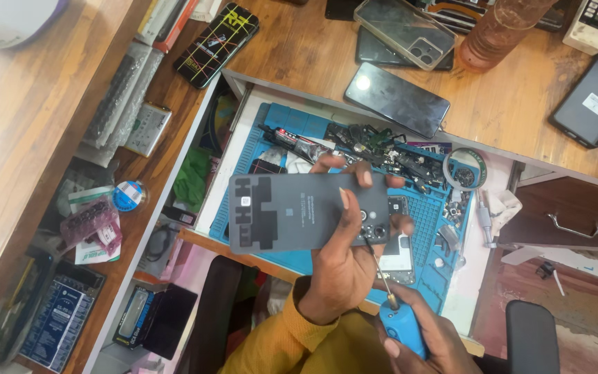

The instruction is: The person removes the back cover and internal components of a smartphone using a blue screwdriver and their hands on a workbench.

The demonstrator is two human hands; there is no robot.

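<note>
Wooden surface (520, 111) carries phones at the far side; blue mat (423, 208) lies in the open drawer below. Phone (292, 211) is held above the mat, back upward, gripped in the left hand (344, 266). Right hand (427, 339) is closed around a blue screwdriver (399, 325), tip at the camera end. Judgement: keep the tip square and the phone steady.

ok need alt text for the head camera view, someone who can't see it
A person's left hand holds a grey phone back panel over a blue repair mat strewn with small parts, while the right hand grips a blue-handled screwdriver. Several phones lie on the wooden desk above.
</note>
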